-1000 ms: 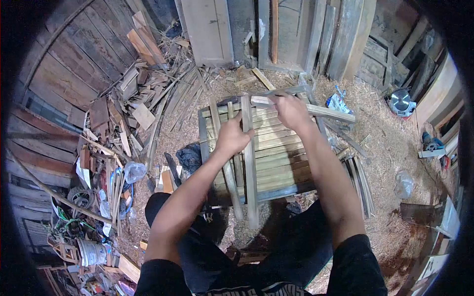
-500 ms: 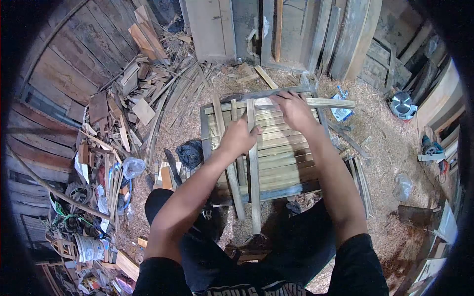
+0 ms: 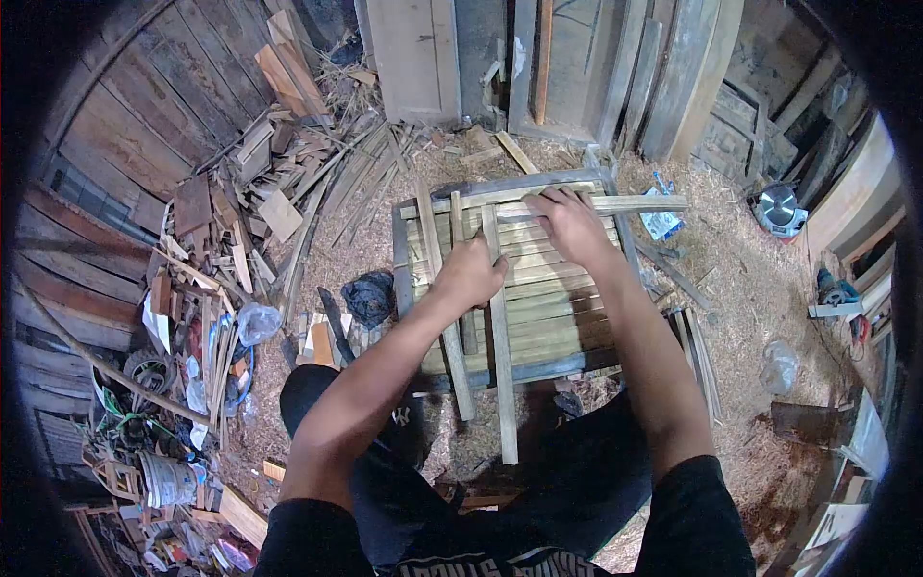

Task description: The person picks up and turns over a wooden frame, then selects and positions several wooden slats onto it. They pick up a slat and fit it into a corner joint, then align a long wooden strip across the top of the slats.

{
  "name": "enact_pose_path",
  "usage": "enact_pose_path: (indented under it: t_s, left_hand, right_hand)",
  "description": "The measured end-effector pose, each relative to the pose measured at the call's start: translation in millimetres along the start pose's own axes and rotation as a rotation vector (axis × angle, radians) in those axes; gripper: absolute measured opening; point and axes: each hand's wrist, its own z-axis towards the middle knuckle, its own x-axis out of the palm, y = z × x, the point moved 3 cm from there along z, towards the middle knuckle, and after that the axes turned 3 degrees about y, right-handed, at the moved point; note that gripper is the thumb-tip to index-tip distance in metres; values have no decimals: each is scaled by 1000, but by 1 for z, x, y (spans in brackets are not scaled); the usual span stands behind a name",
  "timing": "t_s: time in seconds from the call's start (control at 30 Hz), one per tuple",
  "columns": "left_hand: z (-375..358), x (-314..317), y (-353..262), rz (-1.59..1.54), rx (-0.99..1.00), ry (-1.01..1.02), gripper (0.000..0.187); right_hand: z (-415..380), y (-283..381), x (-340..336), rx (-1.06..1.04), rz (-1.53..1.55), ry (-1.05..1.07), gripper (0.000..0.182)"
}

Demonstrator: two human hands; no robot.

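My left hand is closed around a long wooden strip that lies lengthwise toward me, its near end past the edge of the slatted wooden panel. My right hand has its fingers curled over a second wooden strip, which runs crosswise near the panel's far side and sticks out to the right. The far end of the lengthwise strip meets the crosswise one at its left end. Beside my left hand, another loose strip and a shorter strip rest on the panel.
Scrap wood is heaped on the left. A dark plastic bag lies left of the panel, and a blue-and-white packet to its right. A circular saw and a teal power tool sit farther right on the sawdust-covered floor.
My left hand and the lengthwise strip have shifted slightly toward me. My right hand has moved a little left and nearer, and the crosswise strip has shifted slightly with it.
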Motion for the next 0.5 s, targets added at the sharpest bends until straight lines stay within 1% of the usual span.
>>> enact_pose_path:
  t_s: [0.03, 0.07, 0.13, 0.2, 0.27, 0.33, 0.4, 0.5]
  left_hand:
    - [1, 1, 2, 63, 76, -72, 45]
    - [3, 3, 7, 65, 76, -75, 45]
    - [-1, -2, 1, -34, -35, 78, 47]
    - [4, -4, 7, -34, -23, 85, 46]
    - [8, -2, 10, -36, -10, 96, 46]
    - [6, -5, 7, -84, -114, 151, 46]
    - [5, -6, 5, -81, -123, 154, 46]
    - [5, -8, 4, -75, -128, 157, 46]
  right_hand:
    - [0, 0, 0, -1, 1, -3, 42]
    - [0, -1, -1, -2, 3, 2, 42]
    - [1, -1, -1, -6, 5, 3, 42]
    - [1, 0, -2, -14, -1, -34, 43]
    - [1, -1, -2, -9, 5, -25, 43]
    - [2, -5, 1, -5, 13, -16, 43]
    - [4, -6, 3, -35, 15, -15, 43]
    - [3, -5, 2, -12, 13, -2, 43]
